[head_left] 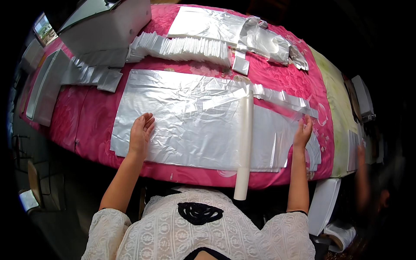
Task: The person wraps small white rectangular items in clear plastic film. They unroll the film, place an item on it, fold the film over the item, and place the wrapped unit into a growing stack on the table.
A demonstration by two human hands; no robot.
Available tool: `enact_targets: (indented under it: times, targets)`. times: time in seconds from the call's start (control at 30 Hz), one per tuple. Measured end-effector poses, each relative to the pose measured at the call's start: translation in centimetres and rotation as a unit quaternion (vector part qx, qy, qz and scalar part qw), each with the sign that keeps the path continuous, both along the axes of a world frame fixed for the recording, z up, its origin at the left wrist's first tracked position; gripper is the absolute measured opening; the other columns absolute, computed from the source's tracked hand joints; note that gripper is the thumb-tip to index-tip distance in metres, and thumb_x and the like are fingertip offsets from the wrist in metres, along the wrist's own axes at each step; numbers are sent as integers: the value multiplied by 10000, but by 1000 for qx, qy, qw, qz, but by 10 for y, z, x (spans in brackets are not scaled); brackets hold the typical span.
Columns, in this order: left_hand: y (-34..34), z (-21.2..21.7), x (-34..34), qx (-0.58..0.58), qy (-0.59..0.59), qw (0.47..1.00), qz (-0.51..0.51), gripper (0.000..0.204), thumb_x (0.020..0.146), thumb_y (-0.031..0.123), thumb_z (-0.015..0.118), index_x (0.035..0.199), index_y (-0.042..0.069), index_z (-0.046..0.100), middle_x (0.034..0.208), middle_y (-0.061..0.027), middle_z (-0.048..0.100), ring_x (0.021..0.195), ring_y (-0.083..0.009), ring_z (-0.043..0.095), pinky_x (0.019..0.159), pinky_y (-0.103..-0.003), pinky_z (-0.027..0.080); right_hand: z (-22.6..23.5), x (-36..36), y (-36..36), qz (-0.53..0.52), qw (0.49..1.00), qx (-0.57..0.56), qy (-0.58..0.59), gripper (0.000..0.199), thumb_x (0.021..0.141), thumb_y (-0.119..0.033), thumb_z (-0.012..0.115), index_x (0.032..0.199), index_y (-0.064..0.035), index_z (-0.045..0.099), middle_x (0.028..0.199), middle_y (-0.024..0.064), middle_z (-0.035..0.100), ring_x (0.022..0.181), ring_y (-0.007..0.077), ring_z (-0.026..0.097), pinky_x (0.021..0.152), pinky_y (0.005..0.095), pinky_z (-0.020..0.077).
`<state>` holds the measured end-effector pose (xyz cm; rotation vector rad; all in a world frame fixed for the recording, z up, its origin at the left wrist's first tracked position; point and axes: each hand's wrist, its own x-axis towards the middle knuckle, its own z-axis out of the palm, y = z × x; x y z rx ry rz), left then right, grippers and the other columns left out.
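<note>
A broad stack of shiny, silvery-clear plastic bags or sheets lies flat and wrinkled in front of me. My left hand rests on its left part, fingers loosely bent, with nothing seen in them. Over by the stack's right end, my right hand is raised, thumb and fingers apart, close to the thin clear film edge. Whether it touches the film is hard to tell. Between the hands a long pale tube lies across the stack, its near end past the table edge. A narrow folded plastic strip stretches right from the tube's far end.
A pink patterned cloth covers the table. Behind the stack stand a row of folded white packets and another plastic pile. White boxes are at the left. Another person's blurred arm shows at the right.
</note>
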<state>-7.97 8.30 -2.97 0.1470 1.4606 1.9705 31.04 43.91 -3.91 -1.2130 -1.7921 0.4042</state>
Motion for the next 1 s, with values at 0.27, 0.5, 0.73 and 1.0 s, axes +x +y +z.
enact_targets:
  times: [0.27,0.5,0.73,1.0]
  targets:
    - [-38,17,-15,36,-66,996,43,404,942,260,384,1217,-31,434,1151,-137,524,1030,-197,536,921,-313,437,21,-99,-145,461,854,11,-239,668,897,-534,353,1332,-31,404,1419,154,333,1342,345,235,1084,455,182]
    - [-76,12,-22,11,-38,998,57,359,937,265,412,1171,1,477,1064,-102,565,916,-157,563,815,-283,468,77,-240,-273,828,532,-160,-77,534,883,-424,490,1244,-31,495,1222,180,530,1181,325,464,997,406,343]
    - [-117,11,-2,-56,18,998,-16,318,947,239,422,1142,-4,490,984,-94,589,828,-131,580,741,-252,482,31,-304,-212,637,743,84,-186,484,835,-381,565,1190,-52,547,1258,130,516,1247,303,395,1043,426,293]
    - [-144,8,19,-302,252,916,-80,366,867,229,586,1103,-22,463,976,-115,567,834,-170,575,746,-274,465,25,-396,-281,651,688,97,-304,481,845,-366,523,1219,-65,526,1311,110,470,1309,288,302,1095,459,163]
